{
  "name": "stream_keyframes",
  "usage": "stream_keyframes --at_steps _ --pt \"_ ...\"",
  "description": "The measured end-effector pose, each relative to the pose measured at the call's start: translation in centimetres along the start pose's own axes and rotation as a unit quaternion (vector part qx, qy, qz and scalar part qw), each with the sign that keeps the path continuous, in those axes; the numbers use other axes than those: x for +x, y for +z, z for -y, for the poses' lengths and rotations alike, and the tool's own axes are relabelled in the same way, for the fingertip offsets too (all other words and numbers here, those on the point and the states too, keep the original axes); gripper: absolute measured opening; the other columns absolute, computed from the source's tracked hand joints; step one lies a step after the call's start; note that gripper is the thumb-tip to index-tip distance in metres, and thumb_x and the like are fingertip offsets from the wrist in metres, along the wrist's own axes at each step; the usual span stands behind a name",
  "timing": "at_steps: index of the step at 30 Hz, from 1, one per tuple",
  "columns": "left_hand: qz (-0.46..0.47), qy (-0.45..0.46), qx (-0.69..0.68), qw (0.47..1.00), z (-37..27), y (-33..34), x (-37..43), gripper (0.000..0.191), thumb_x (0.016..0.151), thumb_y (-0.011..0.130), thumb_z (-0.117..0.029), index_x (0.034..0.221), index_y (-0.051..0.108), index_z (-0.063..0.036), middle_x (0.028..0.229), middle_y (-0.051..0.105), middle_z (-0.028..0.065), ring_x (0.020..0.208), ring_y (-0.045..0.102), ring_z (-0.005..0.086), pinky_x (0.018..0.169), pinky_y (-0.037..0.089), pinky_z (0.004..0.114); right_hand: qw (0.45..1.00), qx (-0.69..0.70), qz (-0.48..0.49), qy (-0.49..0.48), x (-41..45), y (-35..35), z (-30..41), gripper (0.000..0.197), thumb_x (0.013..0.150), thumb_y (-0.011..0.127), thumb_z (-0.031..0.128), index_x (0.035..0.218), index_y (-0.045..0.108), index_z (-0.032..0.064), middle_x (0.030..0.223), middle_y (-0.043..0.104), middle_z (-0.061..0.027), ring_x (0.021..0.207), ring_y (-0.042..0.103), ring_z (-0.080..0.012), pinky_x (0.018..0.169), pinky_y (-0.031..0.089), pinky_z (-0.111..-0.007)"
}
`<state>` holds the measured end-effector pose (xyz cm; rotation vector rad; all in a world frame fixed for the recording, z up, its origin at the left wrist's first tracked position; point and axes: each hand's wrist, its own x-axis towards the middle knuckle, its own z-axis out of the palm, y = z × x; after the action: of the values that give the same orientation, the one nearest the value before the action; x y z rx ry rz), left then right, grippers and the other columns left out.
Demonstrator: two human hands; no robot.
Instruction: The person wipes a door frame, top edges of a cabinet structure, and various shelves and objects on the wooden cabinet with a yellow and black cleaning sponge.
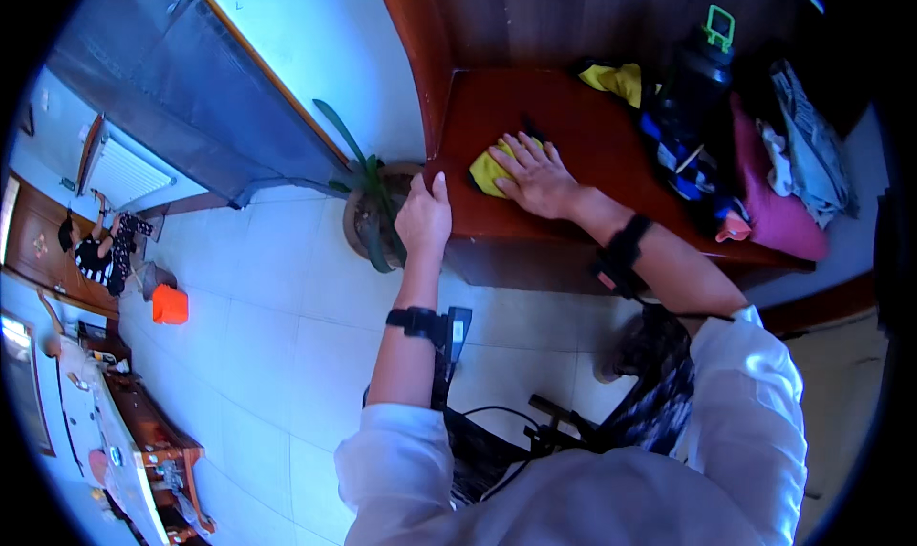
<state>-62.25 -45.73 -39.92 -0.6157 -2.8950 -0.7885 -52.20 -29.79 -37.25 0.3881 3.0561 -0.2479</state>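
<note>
My right hand (pixel 537 175) lies spread on a yellow cloth (pixel 490 172), pressing it against the red-brown wooden surface (pixel 566 116) of a low cabinet or bench. At the near left corner of this surface, my left hand (pixel 424 211) rests by the edge with its thumb raised; whether it grips the edge is hard to tell. A second yellow cloth (pixel 620 82) with dark trim lies towards the back, beside a dark bottle (pixel 695 73) with a green carry loop.
A potted plant (pixel 372 180) stands on the floor left of the cabinet. Blue-and-black fabric (pixel 680 163), a pink cushion (pixel 777 209) and pale blue clothing (pixel 817 152) lie right. Two people, an orange bucket (pixel 170 304) and a wooden table (pixel 147 417) are far left.
</note>
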Motion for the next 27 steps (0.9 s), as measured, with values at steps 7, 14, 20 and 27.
stream_keyframes --at_steps 7,14,20,27 --pt "-0.004 0.009 -0.003 1.000 0.0 0.0 -0.3 0.051 0.090 0.043 -0.047 0.118 0.050 -0.0058 0.097 0.064 0.0204 0.086 0.062 0.0374 0.075 0.047 0.045 0.998 0.043 0.033 0.038 12.7 -2.1 -0.9 0.058 0.094 0.029 0.042 0.146 0.015 0.0199 0.152 0.007 -0.0074 0.140 0.002 -0.0282 0.111 0.003 -0.050" --pt "0.029 -0.030 -0.001 0.999 -1.2 -0.6 -0.6 0.047 0.089 0.044 -0.046 0.119 0.049 -0.0102 0.095 0.065 0.0192 0.085 0.062 0.0377 0.077 0.047 0.046 0.996 0.001 -0.038 0.075 19.5 -1.2 -2.5 0.056 0.095 0.028 0.039 0.146 0.017 0.0171 0.152 0.011 -0.0062 0.140 0.009 -0.0254 0.111 0.010 -0.049" --pt "0.026 -0.037 -0.006 0.999 -1.5 -1.1 -0.5 0.046 0.089 0.044 -0.046 0.116 0.051 -0.0099 0.092 0.065 0.0188 0.086 0.062 0.0377 0.077 0.047 0.045 0.993 0.017 -0.064 0.099 16.3 -0.8 -2.5 0.056 0.094 0.029 0.041 0.145 0.020 0.0191 0.152 0.013 -0.0054 0.140 0.009 -0.0259 0.110 0.009 -0.051" --pt "0.031 -0.056 0.013 0.998 -1.2 -1.2 -0.4 0.045 0.089 0.043 -0.047 0.114 0.052 -0.0109 0.097 0.065 0.0180 0.089 0.062 0.0356 0.078 0.047 0.045 0.993 0.008 -0.073 0.092 5.7 -0.6 -4.7 0.060 0.092 0.031 0.048 0.144 0.022 0.0189 0.150 0.016 -0.0101 0.139 0.009 -0.0290 0.109 0.008 -0.054"
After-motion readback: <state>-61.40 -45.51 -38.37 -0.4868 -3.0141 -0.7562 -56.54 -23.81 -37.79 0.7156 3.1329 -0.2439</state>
